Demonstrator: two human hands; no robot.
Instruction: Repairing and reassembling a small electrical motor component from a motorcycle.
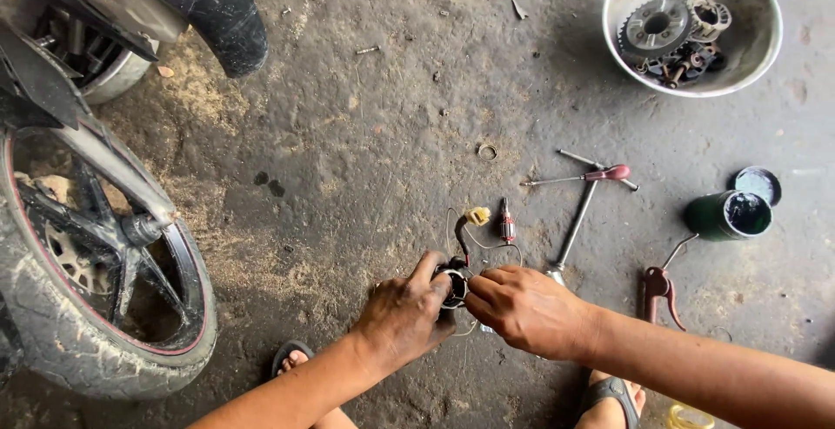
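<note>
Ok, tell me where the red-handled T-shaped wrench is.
In the head view, the red-handled T-shaped wrench lies on the concrete floor right of centre, between the yellow wire connector and the green open tin, beyond the right hand.

Count: two hands (404,312) (526,307); one metal bowl (757,55); one T-handle wrench (584,194); one green can (726,214); one motorcycle wheel (52,342); one small ring (488,152).

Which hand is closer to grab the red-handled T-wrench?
Right, probably. The right hand lies beside the T-wrench, whose lower end nearly meets it. The left hand is farther away, fingers gripping the small round wired part.
</note>
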